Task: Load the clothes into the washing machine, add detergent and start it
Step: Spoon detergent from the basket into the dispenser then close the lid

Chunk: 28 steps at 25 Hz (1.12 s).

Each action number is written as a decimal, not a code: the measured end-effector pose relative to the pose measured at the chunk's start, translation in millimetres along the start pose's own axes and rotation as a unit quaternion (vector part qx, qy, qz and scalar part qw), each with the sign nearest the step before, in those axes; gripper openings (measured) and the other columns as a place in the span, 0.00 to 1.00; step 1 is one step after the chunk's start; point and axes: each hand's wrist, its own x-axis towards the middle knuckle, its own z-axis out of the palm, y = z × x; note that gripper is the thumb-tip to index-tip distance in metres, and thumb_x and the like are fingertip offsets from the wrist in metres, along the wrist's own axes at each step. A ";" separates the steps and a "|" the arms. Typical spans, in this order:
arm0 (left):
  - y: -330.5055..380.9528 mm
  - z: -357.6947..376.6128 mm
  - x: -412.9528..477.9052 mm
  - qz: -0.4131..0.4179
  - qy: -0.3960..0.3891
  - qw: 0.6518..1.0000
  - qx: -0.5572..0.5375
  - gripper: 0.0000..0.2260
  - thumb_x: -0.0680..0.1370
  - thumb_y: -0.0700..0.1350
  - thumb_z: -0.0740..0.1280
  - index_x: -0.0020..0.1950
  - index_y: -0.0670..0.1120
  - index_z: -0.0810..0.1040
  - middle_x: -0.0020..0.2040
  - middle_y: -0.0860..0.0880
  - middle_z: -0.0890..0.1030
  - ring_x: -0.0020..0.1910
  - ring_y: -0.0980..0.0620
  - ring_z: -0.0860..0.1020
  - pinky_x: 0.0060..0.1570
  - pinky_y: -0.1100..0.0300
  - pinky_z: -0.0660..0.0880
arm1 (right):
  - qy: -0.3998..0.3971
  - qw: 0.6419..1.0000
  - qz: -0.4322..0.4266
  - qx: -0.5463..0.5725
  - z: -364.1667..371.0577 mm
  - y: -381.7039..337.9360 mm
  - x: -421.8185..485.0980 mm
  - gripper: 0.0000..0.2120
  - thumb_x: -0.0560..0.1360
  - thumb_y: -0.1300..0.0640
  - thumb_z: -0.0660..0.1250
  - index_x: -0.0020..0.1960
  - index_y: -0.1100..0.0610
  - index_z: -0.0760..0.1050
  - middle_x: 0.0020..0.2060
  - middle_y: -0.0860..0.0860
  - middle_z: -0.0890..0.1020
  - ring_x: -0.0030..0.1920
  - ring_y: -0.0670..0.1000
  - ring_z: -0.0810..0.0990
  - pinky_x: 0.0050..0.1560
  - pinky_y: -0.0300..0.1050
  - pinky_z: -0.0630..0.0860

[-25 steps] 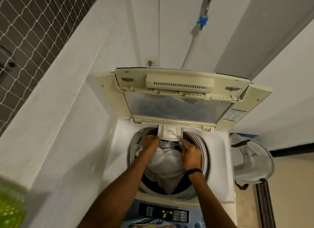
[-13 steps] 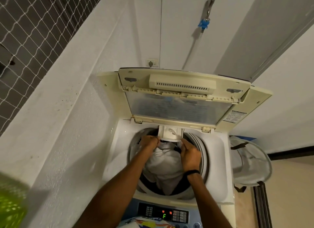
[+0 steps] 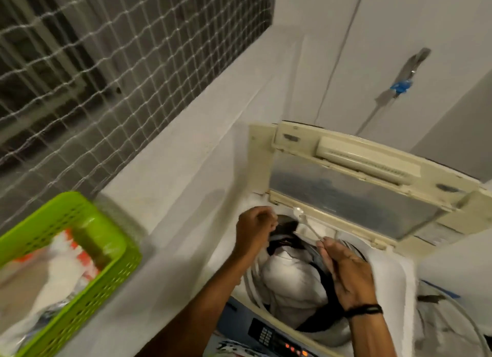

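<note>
One spoon (image 3: 306,223), prob. in R grip (image 3: 346,274), above clothes (image 3: 292,284).

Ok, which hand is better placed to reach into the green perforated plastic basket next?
Probably left: the left hand is nearer the green basket and seems empty, while the right hand pinches a clear plastic spoon.

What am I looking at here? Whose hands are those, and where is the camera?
The camera sits on a person's head and looks down, so you see that person's own two hands. Below them is a washing machine with its lid tipped up and open. White clothes lie in its tub. The right hand pinches a small clear spoon. The left hand is curled near the tub's back edge; I can't tell if it holds anything. On the ledge to the left sits a green basket with packets inside, too blurry to name.
</note>
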 end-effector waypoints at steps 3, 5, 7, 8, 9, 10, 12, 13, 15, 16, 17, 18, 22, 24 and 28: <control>33.1 -56.5 -45.5 0.094 0.085 0.992 0.002 0.06 0.73 0.49 0.69 0.48 0.56 0.83 0.44 0.52 0.86 0.45 0.52 0.85 0.52 0.48 0.82 | -0.127 0.989 0.011 -0.072 61.3 -16.7 -45.5 0.11 0.62 0.61 0.75 0.44 0.62 0.84 0.46 0.57 0.86 0.44 0.49 0.86 0.41 0.37 0.82; 57.8 -94.0 -81.5 0.155 0.130 0.979 0.012 0.06 0.76 0.47 0.69 0.52 0.52 0.83 0.46 0.52 0.86 0.46 0.53 0.85 0.51 0.50 0.81 | -0.240 0.957 -0.017 -0.161 100.2 -28.4 -77.1 0.12 0.66 0.57 0.75 0.47 0.62 0.83 0.40 0.52 0.86 0.39 0.43 0.85 0.38 0.32 0.80; 83.0 -135.2 -124.5 0.206 0.176 0.962 0.010 0.07 0.79 0.46 0.68 0.55 0.49 0.82 0.48 0.53 0.86 0.47 0.53 0.84 0.51 0.51 0.81 | -0.345 0.908 -0.025 -0.237 137.4 -27.7 -101.6 0.25 0.56 0.50 0.83 0.48 0.62 0.84 0.43 0.56 0.87 0.44 0.45 0.86 0.40 0.31 0.79; 94.3 -155.3 -145.4 0.226 0.206 0.952 0.010 0.07 0.79 0.45 0.68 0.56 0.49 0.82 0.48 0.53 0.86 0.47 0.54 0.84 0.50 0.52 0.81 | -0.376 0.890 -0.021 -0.256 155.1 -23.9 -109.3 0.30 0.50 0.46 0.84 0.47 0.61 0.84 0.46 0.58 0.86 0.45 0.48 0.87 0.41 0.33 0.80; 102.6 -174.8 -164.1 0.238 0.248 0.939 0.016 0.07 0.79 0.44 0.68 0.56 0.50 0.82 0.48 0.54 0.86 0.45 0.57 0.84 0.48 0.55 0.81 | -0.397 0.876 -0.031 -0.273 173.8 -18.1 -118.0 0.33 0.47 0.44 0.84 0.46 0.60 0.84 0.46 0.60 0.86 0.46 0.52 0.87 0.43 0.35 0.80; 107.5 -195.6 -181.4 0.243 0.307 0.919 0.037 0.08 0.79 0.43 0.68 0.56 0.51 0.82 0.47 0.56 0.85 0.42 0.60 0.82 0.45 0.59 0.80 | -0.430 0.854 -0.053 -0.288 192.2 -9.5 -124.0 0.32 0.48 0.44 0.84 0.46 0.60 0.85 0.45 0.60 0.86 0.46 0.55 0.87 0.44 0.37 0.81; 106.9 -235.0 -209.3 0.215 0.431 0.868 0.118 0.08 0.78 0.44 0.70 0.56 0.53 0.83 0.46 0.57 0.84 0.39 0.62 0.79 0.43 0.64 0.76 | -0.495 0.813 -0.085 -0.295 229.3 9.1 -144.7 0.17 0.58 0.52 0.80 0.44 0.59 0.86 0.40 0.60 0.86 0.44 0.58 0.86 0.45 0.43 0.82; 103.7 -252.4 -220.2 0.189 0.472 0.844 0.170 0.09 0.76 0.46 0.71 0.56 0.54 0.83 0.48 0.57 0.84 0.40 0.60 0.79 0.45 0.63 0.75 | -0.523 0.794 -0.092 -0.295 247.0 19.3 -153.3 0.11 0.63 0.59 0.77 0.44 0.62 0.85 0.38 0.59 0.86 0.42 0.58 0.86 0.44 0.45 0.83; 91.7 -281.2 -234.7 0.129 0.499 0.812 0.273 0.12 0.74 0.50 0.74 0.57 0.54 0.83 0.52 0.55 0.83 0.44 0.53 0.79 0.49 0.60 0.74 | -0.556 0.734 -0.150 -0.361 278.8 44.4 -165.9 0.06 0.69 0.71 0.72 0.45 0.68 0.82 0.34 0.55 0.86 0.37 0.55 0.85 0.41 0.45 0.83; 83.5 -291.8 -237.9 0.096 0.494 0.808 0.307 0.13 0.73 0.51 0.75 0.57 0.54 0.83 0.53 0.53 0.83 0.47 0.50 0.79 0.51 0.58 0.74 | -0.548 0.687 -0.239 -0.414 292.5 60.1 -166.7 0.04 0.70 0.71 0.71 0.44 0.67 0.83 0.33 0.53 0.86 0.35 0.53 0.85 0.40 0.45 0.83; 74.4 -300.1 -239.2 0.062 0.486 0.809 0.325 0.13 0.72 0.51 0.75 0.56 0.54 0.84 0.54 0.51 0.83 0.50 0.47 0.80 0.51 0.58 0.73 | -0.543 0.624 -0.333 -0.453 303.9 74.9 -168.0 0.05 0.68 0.68 0.70 0.41 0.63 0.84 0.32 0.51 0.86 0.35 0.53 0.85 0.41 0.46 0.82; 66.4 -305.6 -238.6 0.033 0.479 0.812 0.331 0.13 0.72 0.51 0.76 0.55 0.53 0.84 0.55 0.51 0.84 0.51 0.46 0.81 0.52 0.58 0.73 | -0.531 0.563 -0.423 -0.472 314.1 87.3 -170.5 0.06 0.65 0.65 0.69 0.38 0.58 0.85 0.32 0.51 0.86 0.35 0.55 0.85 0.42 0.46 0.81; 47.8 -311.1 -233.5 0.026 0.485 0.824 0.293 0.10 0.73 0.51 0.74 0.53 0.53 0.86 0.52 0.51 0.85 0.49 0.48 0.82 0.50 0.59 0.74 | -0.426 0.416 -0.503 -0.626 330.5 107.9 -188.7 0.08 0.71 0.59 0.68 0.44 0.51 0.86 0.46 0.59 0.83 0.48 0.65 0.81 0.49 0.49 0.75; 47.7 -310.2 -233.1 0.038 0.502 0.816 0.283 0.08 0.75 0.52 0.72 0.52 0.54 0.86 0.50 0.51 0.85 0.46 0.47 0.82 0.46 0.60 0.73 | -0.410 0.375 -0.492 -0.670 331.2 109.1 -195.8 0.08 0.72 0.57 0.68 0.45 0.51 0.86 0.50 0.59 0.83 0.52 0.65 0.80 0.50 0.48 0.74; 45.6 -312.3 -234.8 0.061 0.520 0.803 0.286 0.06 0.76 0.51 0.72 0.51 0.55 0.86 0.46 0.51 0.84 0.44 0.49 0.80 0.40 0.63 0.67 | -0.446 0.358 -0.400 -0.716 327.7 112.9 -195.6 0.05 0.69 0.54 0.71 0.40 0.50 0.86 0.46 0.54 0.85 0.49 0.59 0.82 0.51 0.49 0.78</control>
